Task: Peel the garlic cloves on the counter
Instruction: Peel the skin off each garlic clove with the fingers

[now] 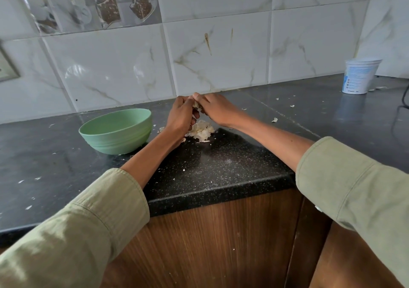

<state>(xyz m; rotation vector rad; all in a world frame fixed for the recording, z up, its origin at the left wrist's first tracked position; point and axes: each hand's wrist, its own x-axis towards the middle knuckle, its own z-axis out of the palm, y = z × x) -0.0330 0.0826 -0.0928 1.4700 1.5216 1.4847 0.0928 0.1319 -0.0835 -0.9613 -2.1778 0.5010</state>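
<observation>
Both hands, left hand [181,115] and right hand [215,107], pinch one garlic clove [196,105] with curled fingers; a pile of skins [200,130] lies on the bench [221,166] near the back edge, so some peeling looks done; the bowl [116,130] hides its inside.

My left hand [182,114] and right hand [214,107] pinching one garlic clove [196,105] above peel pile [201,130] near worktop [221,166] back edge, green bowl [116,130] just left, white tub [359,76] far right corner.

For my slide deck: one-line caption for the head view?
Both hands, left hand and right hand, peel a garlic clove beside a green bowl.
</observation>
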